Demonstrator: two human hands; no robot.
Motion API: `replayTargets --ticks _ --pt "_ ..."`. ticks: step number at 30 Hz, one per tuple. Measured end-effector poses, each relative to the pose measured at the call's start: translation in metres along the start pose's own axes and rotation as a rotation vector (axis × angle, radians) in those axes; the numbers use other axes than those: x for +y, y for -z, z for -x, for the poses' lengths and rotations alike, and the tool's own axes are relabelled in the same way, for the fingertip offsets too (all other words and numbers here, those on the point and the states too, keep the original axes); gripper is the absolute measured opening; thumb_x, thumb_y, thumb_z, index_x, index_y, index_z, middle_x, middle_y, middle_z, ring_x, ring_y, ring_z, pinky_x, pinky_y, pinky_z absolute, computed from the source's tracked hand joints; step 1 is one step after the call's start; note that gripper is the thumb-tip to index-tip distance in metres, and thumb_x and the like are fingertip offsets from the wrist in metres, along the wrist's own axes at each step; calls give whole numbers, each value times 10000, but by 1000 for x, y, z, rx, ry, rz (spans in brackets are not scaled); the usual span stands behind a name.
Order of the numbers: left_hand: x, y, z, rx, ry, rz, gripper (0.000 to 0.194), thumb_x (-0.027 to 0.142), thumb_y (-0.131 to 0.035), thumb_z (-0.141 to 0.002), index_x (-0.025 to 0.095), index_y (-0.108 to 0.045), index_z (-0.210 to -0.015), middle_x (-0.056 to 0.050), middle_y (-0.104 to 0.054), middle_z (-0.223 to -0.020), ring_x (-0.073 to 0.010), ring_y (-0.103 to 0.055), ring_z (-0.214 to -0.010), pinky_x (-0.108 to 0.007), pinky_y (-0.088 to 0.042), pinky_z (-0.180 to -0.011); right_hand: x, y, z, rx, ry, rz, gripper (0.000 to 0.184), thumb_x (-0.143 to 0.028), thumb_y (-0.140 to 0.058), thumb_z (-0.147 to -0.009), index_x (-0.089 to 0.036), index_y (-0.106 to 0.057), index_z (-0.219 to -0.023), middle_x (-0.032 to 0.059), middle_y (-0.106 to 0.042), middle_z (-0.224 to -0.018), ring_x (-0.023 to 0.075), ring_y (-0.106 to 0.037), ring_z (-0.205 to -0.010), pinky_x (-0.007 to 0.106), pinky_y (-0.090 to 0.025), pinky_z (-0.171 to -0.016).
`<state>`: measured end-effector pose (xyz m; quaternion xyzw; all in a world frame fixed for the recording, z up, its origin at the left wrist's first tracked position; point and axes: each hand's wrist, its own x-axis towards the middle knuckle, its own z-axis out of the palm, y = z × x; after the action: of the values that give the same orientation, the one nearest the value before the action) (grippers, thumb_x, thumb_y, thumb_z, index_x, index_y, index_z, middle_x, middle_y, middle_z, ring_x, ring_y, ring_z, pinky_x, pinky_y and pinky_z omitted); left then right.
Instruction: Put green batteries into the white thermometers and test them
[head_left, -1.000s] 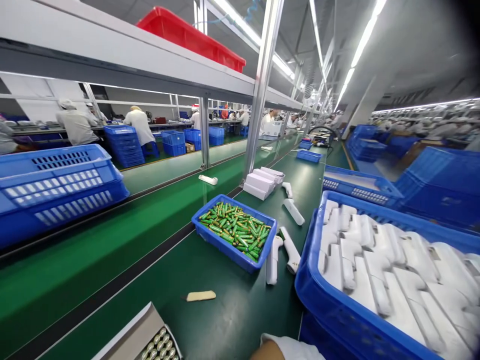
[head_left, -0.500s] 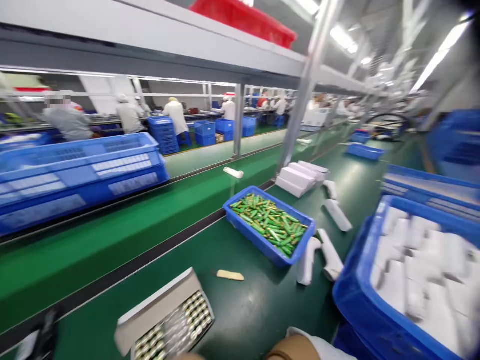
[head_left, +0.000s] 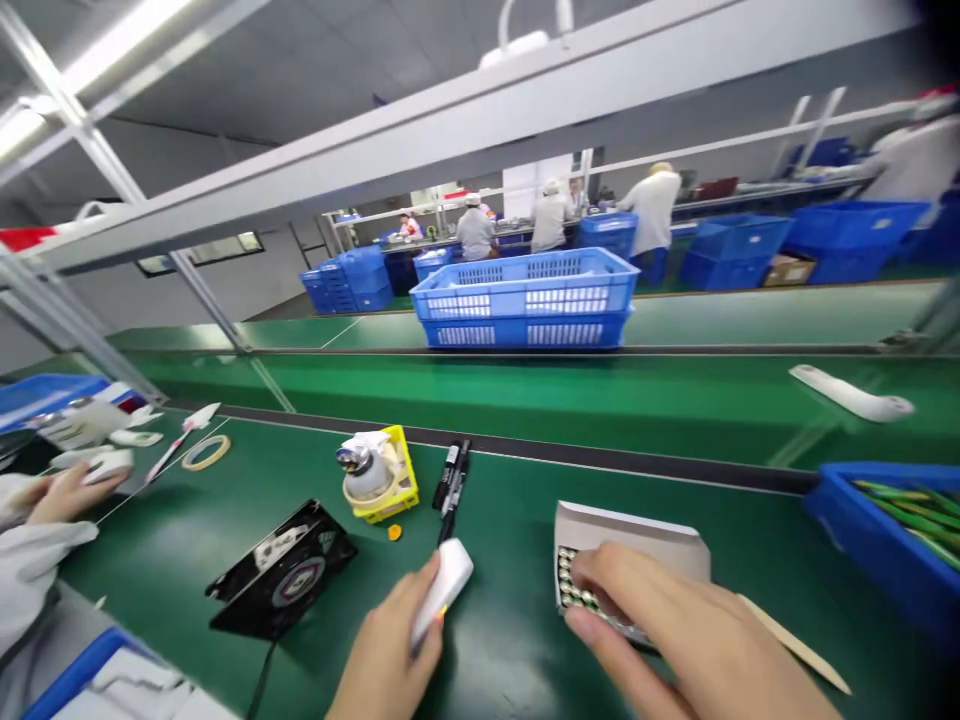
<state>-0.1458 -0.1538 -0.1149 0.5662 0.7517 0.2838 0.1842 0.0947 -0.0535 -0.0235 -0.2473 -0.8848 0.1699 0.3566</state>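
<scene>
My left hand (head_left: 397, 640) is closed around a white plastic handheld device (head_left: 444, 590), with a small orange glow beside the thumb. My right hand (head_left: 675, 630) reaches over an open white cardboard box (head_left: 637, 527) of small batteries (head_left: 568, 580). Its thumb and forefinger are apart at the box's left end; the other fingers are partly hidden, and whether a fingertip touches a battery is unclear. Under the right hand's outer side lies a pale wooden stick (head_left: 799, 645). Black marker pens (head_left: 450, 480) lie beyond the left hand.
A black stand-like object (head_left: 289, 575) with a cable sits left of my hands. Behind it are a yellow basket (head_left: 401, 470) with a bottle and a tape roll (head_left: 206, 453). A blue tray (head_left: 862, 520) of green pieces stands right. A co-worker's hand (head_left: 71, 490) works at far left.
The view has swung left, bringing both my hands, the yellow basket and the black stand into sight. The bin of white parts at the right has left the view.
</scene>
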Motion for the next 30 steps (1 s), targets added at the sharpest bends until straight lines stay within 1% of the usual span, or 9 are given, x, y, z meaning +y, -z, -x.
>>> replayTargets --ticks 3,5,7,10,14,17,20,27,30 --pt "-7 -9 15 -60 33 -236 529 138 -434 -800 176 -522 -1321 -135 -676 -1109 -261 -653 -979 -383 -518 -869 -4 -37 -26 -267 -139 -102 117 -271 -465 -934 -245 -530 -841 3 -625 -773 168 -592 -668 268 -423 -565" --pt "-7 -6 18 -56 45 -332 460 139 -422 -835 182 -565 -1271 -126 -695 -1056 -264 -662 -959 -372 -534 -825 -2 -70 -48 -354 -159 -183 126 -204 -456 -926 -223 -521 -820 3 -602 -804 158 -568 -710 266 -431 -621" --pt "-8 4 13 7 13 -383 365 190 -420 -888 191 -610 -1199 -113 -701 -1037 -253 -667 -941 -350 -547 -787 4 -107 -71 -336 -140 -216 114 -122 -487 -880 -205 -526 -812 11 -586 -835 161 -554 -755 275 -433 -672" --pt "-17 22 -3 234 -104 -443 291 241 -417 -926 183 -633 -1113 -105 -685 -1073 -233 -654 -967 -328 -553 -786 12 -158 -102 -254 -146 -220 162 -33 -503 -824 -185 -544 -859 29 -572 -879 166 -549 -799 285 -439 -727" --pt "-31 38 -34 443 -219 -527 274 158 -399 -920 169 -620 -1083 -99 -675 -1080 -230 -651 -969 -318 -569 -736 14 -201 -133 -201 -145 -212 259 -52 -523 -842 -174 -546 -1069 76 -555 -1060 181 -554 -944 297 -441 -815" --pt "-33 41 -51 442 -253 -599 274 105 -397 -905 159 -614 -1062 -95 -675 -1043 -224 -648 -936 -311 -567 -706 12 -215 -145 -199 -130 -196 168 -77 -558 -839 -170 -591 -975 66 -560 -988 191 -555 -951 294 -434 -822" --pt "-31 42 -60 418 -234 -654 253 85 -402 -898 151 -620 -1009 -83 -678 -942 -226 -642 -858 -317 -550 -668 15 -220 -149 -191 -146 -174 113 -50 -551 -819 -158 -585 -814 45 -547 -877 171 -559 -820 274 -437 -741" --pt "-29 46 -67 381 -181 -670 248 35 -405 -860 151 -622 -824 -69 -646 -809 -235 -609 -782 -343 -492 -686 23 -212 -148 -194 -172 -149 271 47 -456 -777 -146 -601 -898 49 -601 -843 159 -575 -796 267 -446 -768" --pt "-30 46 -68 383 -148 -654 263 -3 -400 -835 154 -611 -833 -61 -642 -820 -220 -608 -777 -307 -475 -646 20 -206 -142 -208 -189 -131 224 39 -482 -770 -132 -624 -799 81 -623 -853 183 -591 -820 291 -449 -794"
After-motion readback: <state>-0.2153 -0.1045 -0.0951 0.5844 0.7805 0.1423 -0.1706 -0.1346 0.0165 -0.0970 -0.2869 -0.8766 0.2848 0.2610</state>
